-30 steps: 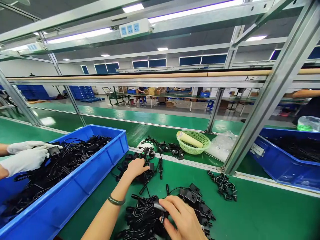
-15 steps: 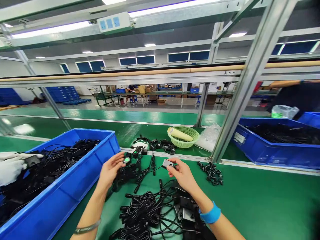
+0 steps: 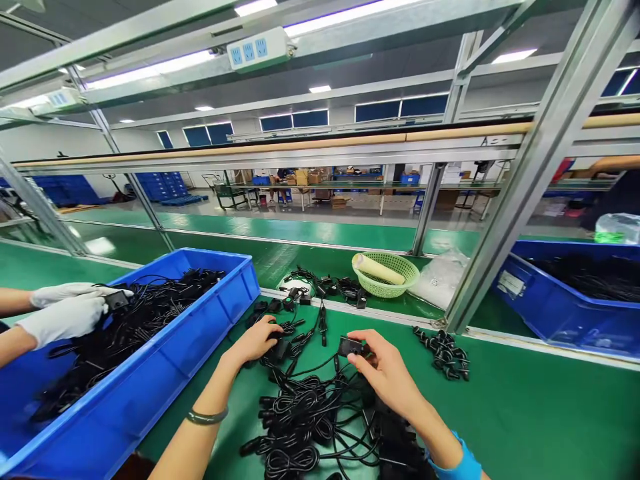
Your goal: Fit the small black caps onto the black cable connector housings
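My right hand (image 3: pixel 385 365) pinches a small black box (image 3: pixel 350 346) between thumb and fingers, with a thin cable trailing from it to the left. My left hand (image 3: pixel 256 340) is down at the heap of black cabled parts (image 3: pixel 281 350) beside the blue bin. Its fingers are curled and the tips are partly hidden among the parts, so what they grip cannot be made out. Below both hands lies a pile of coiled black cables (image 3: pixel 300 413) with plug ends. Black boxes (image 3: pixel 400 437) lie under my right forearm.
A co-worker's white-gloved hands (image 3: pixel 67 317) hold a black box over the left blue bin (image 3: pixel 165 380) of cables. Behind stand a green basket (image 3: pixel 385 290) with a yellow roll and a plastic bag (image 3: pixel 443 277). Black clips (image 3: pixel 443 353) lie right, near a metal post (image 3: pixel 530 173).
The view has swung left. The box at my right hand now shows a dark face instead of a silver one. My left hand has left a green-marked piece and lowered onto the heap.
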The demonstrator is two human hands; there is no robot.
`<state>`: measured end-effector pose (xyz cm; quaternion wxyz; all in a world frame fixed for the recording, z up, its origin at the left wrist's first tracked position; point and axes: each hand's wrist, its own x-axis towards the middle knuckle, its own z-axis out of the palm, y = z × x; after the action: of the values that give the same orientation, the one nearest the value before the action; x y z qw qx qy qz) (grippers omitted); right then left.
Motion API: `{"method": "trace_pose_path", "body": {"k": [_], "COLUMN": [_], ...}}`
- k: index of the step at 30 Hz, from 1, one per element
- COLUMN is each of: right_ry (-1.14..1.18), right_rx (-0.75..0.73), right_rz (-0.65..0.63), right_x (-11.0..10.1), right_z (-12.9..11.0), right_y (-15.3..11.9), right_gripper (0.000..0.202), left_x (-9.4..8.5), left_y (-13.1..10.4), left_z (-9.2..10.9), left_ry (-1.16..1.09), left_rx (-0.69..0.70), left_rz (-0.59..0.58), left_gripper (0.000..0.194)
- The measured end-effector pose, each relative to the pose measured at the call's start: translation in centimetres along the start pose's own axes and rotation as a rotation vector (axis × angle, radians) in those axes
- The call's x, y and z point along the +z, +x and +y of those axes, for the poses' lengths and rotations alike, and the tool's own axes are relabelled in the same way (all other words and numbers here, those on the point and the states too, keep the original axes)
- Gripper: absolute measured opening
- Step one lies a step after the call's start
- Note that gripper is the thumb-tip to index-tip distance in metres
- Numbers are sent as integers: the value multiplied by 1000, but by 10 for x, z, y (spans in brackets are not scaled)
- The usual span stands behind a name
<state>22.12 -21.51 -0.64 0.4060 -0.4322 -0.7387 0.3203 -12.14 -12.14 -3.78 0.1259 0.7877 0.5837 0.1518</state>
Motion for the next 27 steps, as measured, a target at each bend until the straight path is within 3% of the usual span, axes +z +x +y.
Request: {"method": "trace_pose_path", "body": {"k": [3,5,6,9,10,11,12,14,17,19,24,27], "right_ry": [-1,109,212,624,725,767,751,581,203,56,-253,-342], "right_rx": [-158,-233,-247,-230,-215,-190,-150,-30,126,185,229,207], "right_rz": [-79,-99,-99,-27,28,90,145,177,111,129,76,-24], "right_x": [5,10,11,9,6,2,-4,-15,-29,-34,-45,-48], "right_z": [-23,-40,-47,-64,-65,-64,-59,-41,1,29,63,62], "right_y": [3,10,14,29,34,39,43,49,46,37,9,-2], "right_gripper": [29,29,29,37,42,46,51,58,67,67,45,36], "left_x": [-5,-16,-23,-53,-64,-74,-82,-94,-94,-84,-41,-6], "left_y": [0,-2,-3,-14,-19,-24,-30,-40,-45,-41,-11,10], "left_z": [5,11,15,30,35,40,45,52,62,72,120,149], "left_ry": [2,-77,-177,-757,-1007,-1274,-1546,-2036,-2428,-2444,-2209,-2032], "left_rx": [7,-1,5,75,101,120,134,175,274,226,-243,-385], "left_rz": [100,311,486,1067,1160,1174,1114,858,497,355,-60,-120], "left_gripper": [27,27,29,44,45,40,32,25,44,48,37,22]}}
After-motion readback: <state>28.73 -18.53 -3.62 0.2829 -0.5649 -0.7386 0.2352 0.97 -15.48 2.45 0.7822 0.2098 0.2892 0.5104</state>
